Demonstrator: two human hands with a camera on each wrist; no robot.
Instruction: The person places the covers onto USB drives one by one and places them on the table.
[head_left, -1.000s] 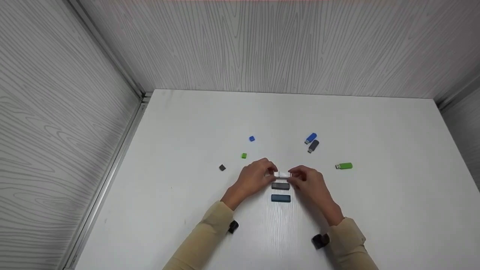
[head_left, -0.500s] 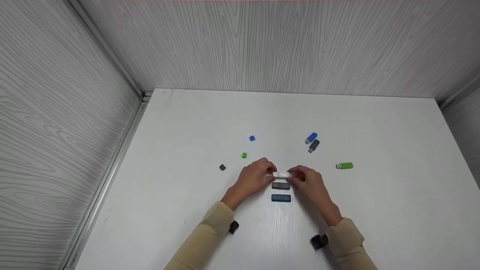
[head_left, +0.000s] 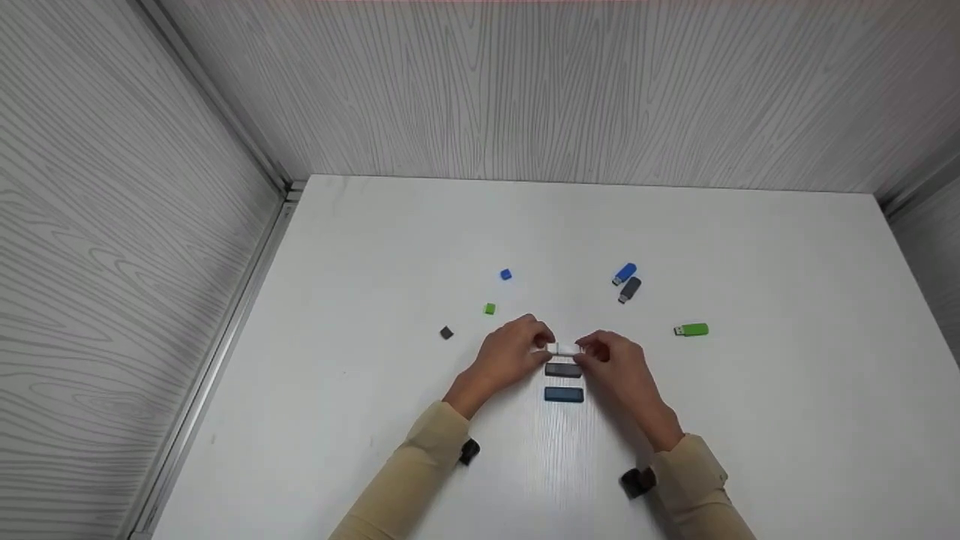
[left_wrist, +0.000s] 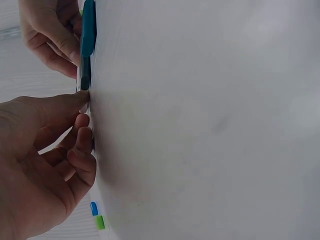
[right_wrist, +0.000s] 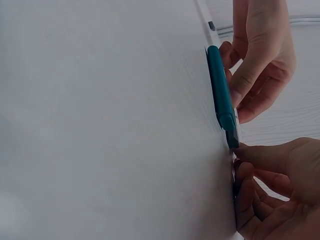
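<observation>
The thumb and a finger of the left hand [head_left: 512,347] pinch the left end of a small white rectangular stick, probably a plastic USB drive with its cap [head_left: 566,349]; the thumb and a finger of the right hand [head_left: 619,365] pinch its right end, both grips narrow; the stick lies level just below the centre of the head view, a thin line crossing it near the left end; whether it touches the tabletop I cannot tell.

Just below it lies a dark grey oblong stick [head_left: 562,370], and below that a dark teal-blue oblong stick [head_left: 564,394], roughly parallel, neither showing a metal plug.

Farther out, left of centre, sit three loose little blocks, likely caps: blue [head_left: 506,274], bright green [head_left: 490,309] and black [head_left: 446,333]; right of centre lie three drives with bare metal plugs: blue [head_left: 624,274] close beside dark grey [head_left: 630,290], and bright green [head_left: 691,330] lower and farther right.

The step in hand looks like closing the white cap onto its drive; the next move calls for straight, even pressure along the stick's length, then letting go without nudging the grey one.
</observation>
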